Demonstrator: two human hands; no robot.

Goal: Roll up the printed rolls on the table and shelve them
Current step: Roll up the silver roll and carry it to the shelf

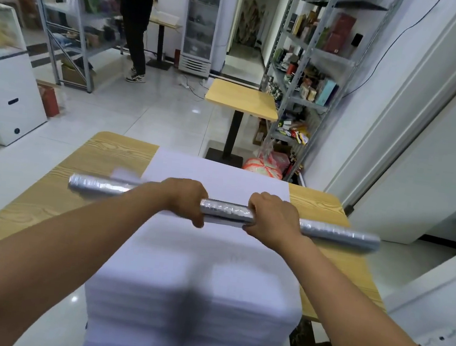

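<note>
Both hands were at it: the left hand (186,199) and right hand (271,217) each wrapped their fingers around the middle of the silver roll (225,211), held across the white sheet (210,259) on the table (45,199). The long ends stuck out unsupported, so uneven pressure could have skewed the winding, telescoped it, or creased the sheet.

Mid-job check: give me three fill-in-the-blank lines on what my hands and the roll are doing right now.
1. The left hand and the right hand both grip one ____ roll.
2. The roll sits crosswise over a white sheet spread on the ____ table.
3. The roll's ends reach past the sheet on ____ sides.
Missing words: silver; wooden; both.
</note>
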